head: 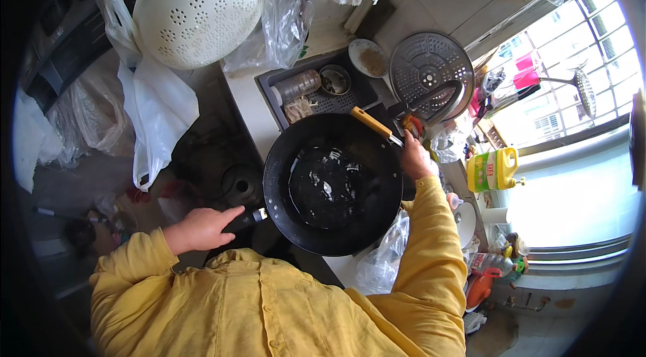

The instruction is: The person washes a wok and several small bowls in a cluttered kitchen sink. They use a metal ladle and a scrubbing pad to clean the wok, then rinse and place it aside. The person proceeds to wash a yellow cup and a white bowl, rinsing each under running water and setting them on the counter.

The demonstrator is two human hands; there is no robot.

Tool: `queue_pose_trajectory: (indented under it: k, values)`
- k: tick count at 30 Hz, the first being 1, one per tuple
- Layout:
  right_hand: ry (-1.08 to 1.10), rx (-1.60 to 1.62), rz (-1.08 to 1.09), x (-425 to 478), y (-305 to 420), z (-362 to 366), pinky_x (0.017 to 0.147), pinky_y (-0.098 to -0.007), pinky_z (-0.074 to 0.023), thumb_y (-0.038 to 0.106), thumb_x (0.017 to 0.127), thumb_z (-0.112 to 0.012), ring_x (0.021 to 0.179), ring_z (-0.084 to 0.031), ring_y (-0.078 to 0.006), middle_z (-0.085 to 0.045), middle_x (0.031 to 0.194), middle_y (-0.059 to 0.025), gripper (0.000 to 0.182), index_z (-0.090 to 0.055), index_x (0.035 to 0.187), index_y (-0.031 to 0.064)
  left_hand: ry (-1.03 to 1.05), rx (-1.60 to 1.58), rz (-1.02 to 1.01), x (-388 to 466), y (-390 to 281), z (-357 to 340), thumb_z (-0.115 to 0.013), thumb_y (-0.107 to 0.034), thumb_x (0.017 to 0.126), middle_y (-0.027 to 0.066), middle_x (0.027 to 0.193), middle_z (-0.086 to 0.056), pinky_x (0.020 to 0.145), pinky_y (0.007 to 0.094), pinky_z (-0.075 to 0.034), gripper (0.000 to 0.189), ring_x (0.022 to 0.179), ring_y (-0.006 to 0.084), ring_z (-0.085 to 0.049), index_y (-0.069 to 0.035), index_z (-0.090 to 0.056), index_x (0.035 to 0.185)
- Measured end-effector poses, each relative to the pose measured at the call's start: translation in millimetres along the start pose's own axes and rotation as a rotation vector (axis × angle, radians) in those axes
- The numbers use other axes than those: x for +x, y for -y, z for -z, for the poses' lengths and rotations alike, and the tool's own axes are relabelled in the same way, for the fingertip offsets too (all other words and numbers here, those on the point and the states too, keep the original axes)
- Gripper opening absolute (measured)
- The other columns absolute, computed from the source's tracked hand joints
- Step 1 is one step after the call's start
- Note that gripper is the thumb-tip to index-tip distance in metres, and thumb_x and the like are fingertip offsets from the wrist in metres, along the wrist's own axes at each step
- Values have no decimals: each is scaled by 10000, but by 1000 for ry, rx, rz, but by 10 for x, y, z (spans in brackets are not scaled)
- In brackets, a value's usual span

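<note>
A large black wok (348,185), with shiny clear liquid in its bottom, is over the counter beside the sink. My left hand (204,228) is around its long black handle (247,220), index finger extended along it and thumb on the other side. At the wok's opposite rim, my right hand (419,157) grips the side; its fingers are partly hidden, and so is the part held. A utensil's wooden handle (371,122) lies across the rim there, its metal shaft reaching my right fingers. The utensil's other end cannot be seen.
A grey basin (267,84) holds a plastic bottle (298,85) and a metal bowl (335,79). Near it are a plate (368,57), a perforated steamer tray (431,67) and a faucet (449,92). A white colander (202,9) and plastic bags (156,120) hang close by. A yellow jug (492,170) stands by the window.
</note>
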State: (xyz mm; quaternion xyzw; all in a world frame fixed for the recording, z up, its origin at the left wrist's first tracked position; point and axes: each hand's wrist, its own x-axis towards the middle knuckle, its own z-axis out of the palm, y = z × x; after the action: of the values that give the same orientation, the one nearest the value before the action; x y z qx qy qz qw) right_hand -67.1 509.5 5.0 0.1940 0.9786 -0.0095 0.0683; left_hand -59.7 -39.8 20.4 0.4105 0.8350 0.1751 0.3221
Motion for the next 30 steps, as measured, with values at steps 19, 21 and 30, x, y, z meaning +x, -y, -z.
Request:
queue_pose_trajectory:
  k: [19,21,30]
  values:
    - [-40,463,99,-659,-816,-261,854,-473,-504,136,958,-548,1021,-623,-453,-664,1024,-281,350,-541,1305,89,-320,303,-58,395,-290,873,-766,-183,710,76,764,-641,610,423,-502,489,707,301,-641,-166,-666,1187]
    - [-18,488,79,-654,-808,-261,855,-474,-507,137,959,-550,1022,-622,-451,-665,1020,-278,338,-542,1292,83,-317,312,-41,351,-348,924,-756,-176,726,80,763,-637,623,426,-504,477,718,302,-642,-160,-664,1194]
    - [-32,474,174,-434,-446,-385,889,-475,-498,113,972,-538,1072,-605,-447,-652,1091,-276,362,-504,1329,64,-371,326,94,-58,-299,296,-800,-198,701,75,793,-602,657,420,-495,607,757,285,-624,-143,-606,1274]
